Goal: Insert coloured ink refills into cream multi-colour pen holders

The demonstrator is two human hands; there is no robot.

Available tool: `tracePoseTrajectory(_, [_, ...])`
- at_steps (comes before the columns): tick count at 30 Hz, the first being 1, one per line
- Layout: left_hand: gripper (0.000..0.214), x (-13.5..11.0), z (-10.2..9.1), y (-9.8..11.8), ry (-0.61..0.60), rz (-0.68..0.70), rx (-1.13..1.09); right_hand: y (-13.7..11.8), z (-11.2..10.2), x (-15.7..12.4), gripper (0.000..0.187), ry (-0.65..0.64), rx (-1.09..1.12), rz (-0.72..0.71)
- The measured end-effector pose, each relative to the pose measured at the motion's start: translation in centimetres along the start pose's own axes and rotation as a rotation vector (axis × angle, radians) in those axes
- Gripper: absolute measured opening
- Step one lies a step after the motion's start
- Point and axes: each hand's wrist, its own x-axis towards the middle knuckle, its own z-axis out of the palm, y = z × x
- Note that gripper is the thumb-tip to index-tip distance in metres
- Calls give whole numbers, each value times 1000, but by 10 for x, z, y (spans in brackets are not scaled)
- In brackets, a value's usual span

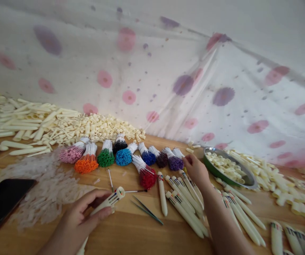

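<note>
My left hand (85, 214) is closed around a cream multicolour pen barrel (112, 199), whose open end tilts up to the right with coloured sliders along its side. My right hand (198, 170) reaches to the white ends of a refill bundle (178, 153), fingers bent together in a pinch; what lies between the fingertips is hidden. Just left of it stands a purple refill bundle (175, 163). A red bundle (147, 176) leans nearer to me. Tweezers (147, 210) and a loose dark-tipped refill (135, 191) lie between my hands.
More colour-tipped bundles, such as an orange one (86, 163), line the table. Filled pens (185, 210) lie under my right forearm. A green-sided bowl (230, 169) holds small cream parts. At left are clear plastic pieces (45, 191), a black phone (6, 203) and heaped barrels (33, 118).
</note>
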Motion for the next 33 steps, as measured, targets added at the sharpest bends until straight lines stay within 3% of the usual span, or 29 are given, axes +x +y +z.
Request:
tracePoseTrajectory(12, [22, 2, 0, -4, 8, 77, 48, 2, 10, 47, 29, -343, -47, -190])
tracePoseTrajectory(20, [19, -2, 2, 6, -4, 79, 58, 24, 2, 43, 27, -554, 136, -332])
tracePoseTrajectory(28, [17, -2, 7, 7, 40, 107, 30, 44, 2, 23, 22, -448, 304, -421])
tracePoseTrajectory(33, [18, -2, 6, 2, 73, 171, 89, 41, -24, -12, 24, -337, 328, -388])
